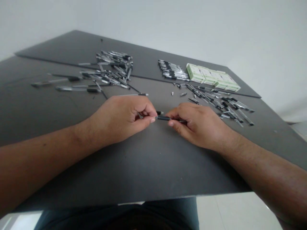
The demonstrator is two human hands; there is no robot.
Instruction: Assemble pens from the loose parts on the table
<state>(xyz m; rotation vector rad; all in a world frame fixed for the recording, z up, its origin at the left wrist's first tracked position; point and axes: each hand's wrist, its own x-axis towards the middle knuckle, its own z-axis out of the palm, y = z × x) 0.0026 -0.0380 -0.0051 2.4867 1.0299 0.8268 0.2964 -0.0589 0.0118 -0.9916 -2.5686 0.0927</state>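
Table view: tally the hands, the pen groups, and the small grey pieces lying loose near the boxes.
Hands: 2 (left hand, right hand)
Pen groups: 3 (pen heap, tidy pen row, pen scatter)
Small grey pieces: 2
Total: 7

The left hand (122,119) hides what it pinches.

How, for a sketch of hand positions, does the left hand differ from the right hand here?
The left hand pinches a short piece with a black end, while the right hand grips a longer pen with a black grip. The loose pens lie just beyond the right hand, not the left hand. Both hands are bare, over the dark table, fingertips close together.
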